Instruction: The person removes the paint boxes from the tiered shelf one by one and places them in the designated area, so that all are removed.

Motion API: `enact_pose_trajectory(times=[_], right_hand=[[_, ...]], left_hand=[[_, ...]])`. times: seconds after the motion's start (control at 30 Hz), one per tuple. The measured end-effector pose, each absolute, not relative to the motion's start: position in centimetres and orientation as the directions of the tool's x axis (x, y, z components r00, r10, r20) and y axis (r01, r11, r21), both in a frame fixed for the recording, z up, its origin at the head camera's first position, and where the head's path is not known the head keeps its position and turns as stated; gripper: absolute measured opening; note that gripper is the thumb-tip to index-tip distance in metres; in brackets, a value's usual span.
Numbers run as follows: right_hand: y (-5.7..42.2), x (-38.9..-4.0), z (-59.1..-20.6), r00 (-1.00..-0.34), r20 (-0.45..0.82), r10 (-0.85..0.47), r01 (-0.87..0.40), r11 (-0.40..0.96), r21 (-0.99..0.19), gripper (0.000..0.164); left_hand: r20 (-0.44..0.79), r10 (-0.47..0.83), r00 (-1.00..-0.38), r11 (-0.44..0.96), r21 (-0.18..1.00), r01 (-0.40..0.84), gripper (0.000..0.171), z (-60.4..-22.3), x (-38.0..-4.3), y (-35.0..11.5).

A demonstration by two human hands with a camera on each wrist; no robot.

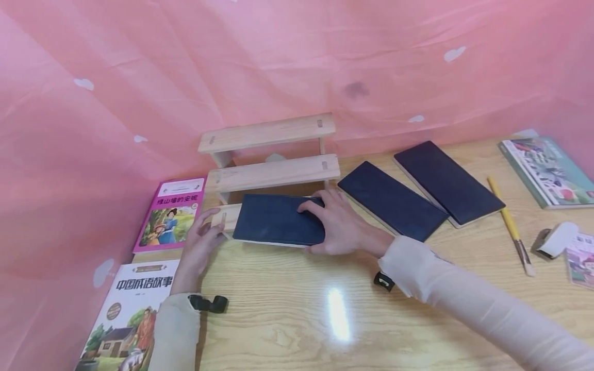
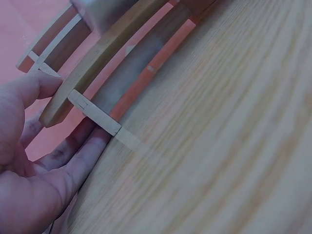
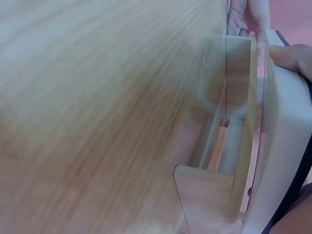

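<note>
A three-step wooden stand (image 1: pixel 274 172) stands against the pink cloth. My right hand (image 1: pixel 341 224) grips the right end of a dark navy notebook (image 1: pixel 274 219), thumb at the near edge and fingers over the cover. The notebook lies along the lowest step and hides most of it. In the right wrist view, its pale page edge (image 3: pixel 287 131) runs close beside the step's plank (image 3: pixel 249 131). My left hand (image 1: pixel 198 247) holds the left end of that step. The left wrist view shows the thumb (image 2: pixel 41 85) at the plank's end and fingers along the leg (image 2: pixel 95 112).
Two more navy notebooks (image 1: pixel 394 198) overlap right of the stand. Farther right lie a yellow-handled brush (image 1: pixel 508 221), a green-edged book (image 1: pixel 549 172), a white clip-like object (image 1: pixel 557 239) and a picture card (image 1: pixel 581 260). A pink book (image 1: pixel 171 214) and a white book (image 1: pixel 134 314) lie left.
</note>
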State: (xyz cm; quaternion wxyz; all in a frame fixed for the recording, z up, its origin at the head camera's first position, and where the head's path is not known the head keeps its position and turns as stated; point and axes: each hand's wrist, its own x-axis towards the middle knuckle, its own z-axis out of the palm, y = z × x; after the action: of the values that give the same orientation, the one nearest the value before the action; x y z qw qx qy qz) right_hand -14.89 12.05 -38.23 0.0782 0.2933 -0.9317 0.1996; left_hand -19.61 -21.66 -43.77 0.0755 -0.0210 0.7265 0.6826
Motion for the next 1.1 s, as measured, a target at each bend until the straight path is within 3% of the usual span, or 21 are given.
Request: enact_pose_trajectory(times=[0.27, 1.1], right_hand=[[13.4, -13.1, -38.0, -0.812, 0.312, -0.494, -0.580, 0.742, -0.336, 0.070], [18.9, -5.9, -38.3, -0.839, 0.387, -0.383, -0.516, 0.785, -0.341, 0.073]], left_hand=[[-0.107, 0.097, -0.990, -0.017, 0.994, -0.109, 0.048, -43.6, -19.6, -21.8], [-0.125, 0.091, -0.988, 0.021, 0.992, -0.124, 0.049, -43.9, -19.6, -21.7]])
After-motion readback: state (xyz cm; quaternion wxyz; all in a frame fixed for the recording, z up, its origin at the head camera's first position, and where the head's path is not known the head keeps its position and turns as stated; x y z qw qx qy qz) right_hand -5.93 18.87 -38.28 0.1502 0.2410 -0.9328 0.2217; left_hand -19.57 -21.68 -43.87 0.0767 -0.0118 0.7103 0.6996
